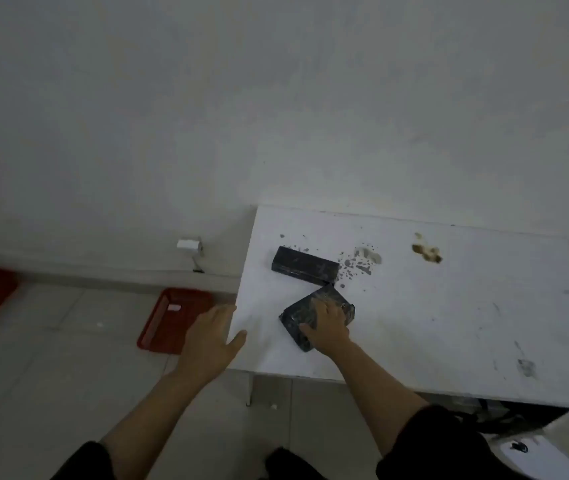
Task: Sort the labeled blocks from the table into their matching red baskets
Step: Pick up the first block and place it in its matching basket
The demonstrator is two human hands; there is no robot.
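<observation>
here right hand (331, 327) fingers grasp near block (305, 315); left hand (212, 336) released at table (449, 323) edge.

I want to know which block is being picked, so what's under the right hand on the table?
Under the right hand lies a dark block, tilted on the white table, the fingers spread over its top. Any label on it is covered or too blurred to read.

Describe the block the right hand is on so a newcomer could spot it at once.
Find the white table and go to its left end, where two dark blocks lie. The nearer block is turned diagonally under the right hand; the far block lies untouched.
</observation>
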